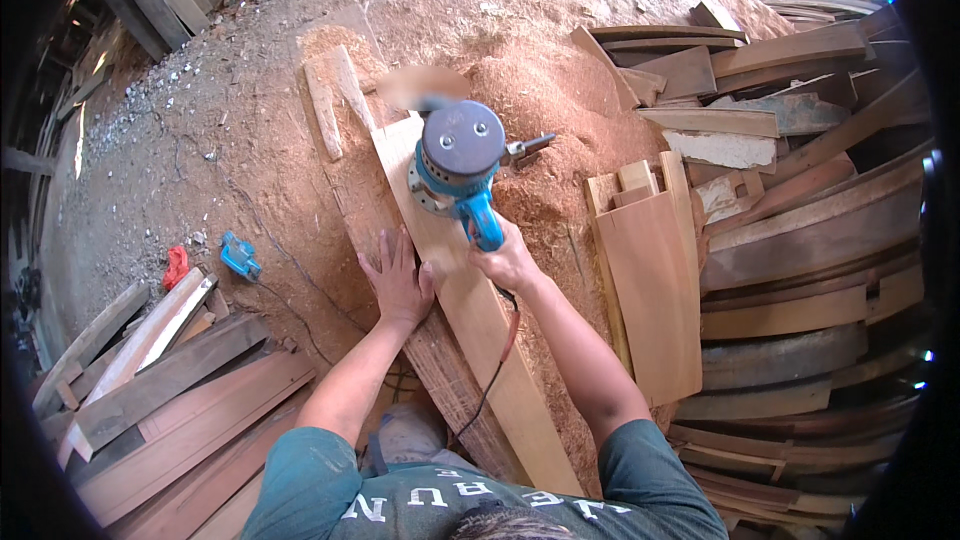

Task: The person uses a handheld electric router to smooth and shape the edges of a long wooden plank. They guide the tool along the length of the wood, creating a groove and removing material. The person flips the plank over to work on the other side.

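My right hand [508,258] is wrapped round the blue rear handle of a power router [463,140], which has a round dark motor cap. The router stands on the far part of a long pale board [480,315]. A brown blur just past the tool looks like flying chips. My left hand [398,280] lies palm down with fingers spread, across a rougher, darker plank [450,375] and against the pale board's left edge. From the handle a cord [503,355] runs back over the board toward me. The router's bit and the cut are hidden beneath it.
Sawdust [560,130] is heaped beyond the board. Stacked planks [800,250] line the right, with a wide board [655,300] nearer. More planks [200,420] lie at lower left, near another blue power tool [240,255], a red bag [176,267] and a cord [285,250] on the ground.
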Demonstrator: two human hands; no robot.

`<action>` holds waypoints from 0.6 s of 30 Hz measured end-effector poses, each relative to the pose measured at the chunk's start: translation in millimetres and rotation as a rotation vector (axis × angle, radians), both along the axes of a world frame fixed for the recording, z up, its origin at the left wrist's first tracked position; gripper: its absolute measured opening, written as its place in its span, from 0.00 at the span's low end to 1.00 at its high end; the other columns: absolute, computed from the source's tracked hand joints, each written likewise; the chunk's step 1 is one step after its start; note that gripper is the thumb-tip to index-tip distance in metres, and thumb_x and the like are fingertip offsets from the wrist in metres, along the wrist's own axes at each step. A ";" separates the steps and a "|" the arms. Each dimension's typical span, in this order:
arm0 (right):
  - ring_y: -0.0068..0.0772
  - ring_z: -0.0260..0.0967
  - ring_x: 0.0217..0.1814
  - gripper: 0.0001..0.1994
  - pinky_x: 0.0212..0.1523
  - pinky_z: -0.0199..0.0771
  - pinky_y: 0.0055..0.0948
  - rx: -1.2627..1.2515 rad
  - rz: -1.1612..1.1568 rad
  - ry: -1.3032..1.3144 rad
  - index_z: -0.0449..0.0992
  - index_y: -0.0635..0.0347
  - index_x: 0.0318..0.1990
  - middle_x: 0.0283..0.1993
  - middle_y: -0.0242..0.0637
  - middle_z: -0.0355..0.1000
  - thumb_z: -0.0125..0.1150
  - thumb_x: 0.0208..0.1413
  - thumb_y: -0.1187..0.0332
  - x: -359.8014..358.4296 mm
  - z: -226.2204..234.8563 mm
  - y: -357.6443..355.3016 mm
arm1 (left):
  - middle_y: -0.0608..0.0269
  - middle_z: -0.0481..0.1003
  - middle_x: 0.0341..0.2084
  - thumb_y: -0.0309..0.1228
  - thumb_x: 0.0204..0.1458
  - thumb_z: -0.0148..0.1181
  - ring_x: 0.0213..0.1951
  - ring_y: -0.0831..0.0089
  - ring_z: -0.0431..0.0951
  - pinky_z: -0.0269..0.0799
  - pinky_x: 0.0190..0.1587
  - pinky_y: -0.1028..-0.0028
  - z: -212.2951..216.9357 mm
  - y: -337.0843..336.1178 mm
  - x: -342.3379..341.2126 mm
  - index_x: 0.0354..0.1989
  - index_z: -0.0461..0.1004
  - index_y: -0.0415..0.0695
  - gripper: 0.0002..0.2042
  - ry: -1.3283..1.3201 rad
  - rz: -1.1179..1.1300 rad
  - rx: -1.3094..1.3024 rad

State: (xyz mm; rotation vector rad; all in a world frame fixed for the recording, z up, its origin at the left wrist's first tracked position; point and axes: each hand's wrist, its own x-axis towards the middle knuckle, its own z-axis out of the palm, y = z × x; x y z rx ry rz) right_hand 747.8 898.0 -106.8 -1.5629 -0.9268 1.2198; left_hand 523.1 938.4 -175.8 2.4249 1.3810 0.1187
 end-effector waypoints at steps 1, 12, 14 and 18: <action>0.20 0.64 0.34 0.13 0.37 0.70 0.27 0.016 -0.002 0.011 0.72 0.58 0.43 0.32 0.25 0.66 0.62 0.47 0.75 0.9 -1.7 9.3 | 0.55 0.50 0.79 0.48 0.66 0.41 0.80 0.48 0.41 0.24 0.73 0.27 -0.1 0.0 -0.3 0.77 0.53 0.37 0.36 0.015 0.001 -0.003; 0.18 0.64 0.32 0.11 0.34 0.70 0.26 0.046 -0.038 -0.013 0.72 0.57 0.40 0.30 0.24 0.68 0.63 0.49 0.77 6.3 -9.3 76.5 | 0.51 0.53 0.78 0.51 0.68 0.34 0.80 0.45 0.38 0.23 0.72 0.27 -5.9 0.3 1.0 0.77 0.52 0.37 0.36 0.056 -0.009 -0.010; 0.18 0.65 0.31 0.11 0.34 0.70 0.26 0.079 -0.042 -0.060 0.72 0.57 0.40 0.30 0.25 0.68 0.63 0.48 0.77 7.9 -10.3 85.9 | 0.51 0.54 0.77 0.52 0.67 0.34 0.80 0.44 0.39 0.23 0.72 0.26 -8.7 0.4 0.5 0.77 0.53 0.37 0.36 0.047 -0.010 0.003; 0.19 0.66 0.31 0.12 0.34 0.71 0.27 0.064 -0.038 -0.066 0.72 0.57 0.41 0.30 0.25 0.68 0.63 0.48 0.77 9.9 -9.8 102.2 | 0.52 0.52 0.78 0.52 0.67 0.36 0.80 0.45 0.39 0.23 0.72 0.25 -8.9 1.5 1.1 0.77 0.52 0.36 0.37 0.051 -0.008 -0.006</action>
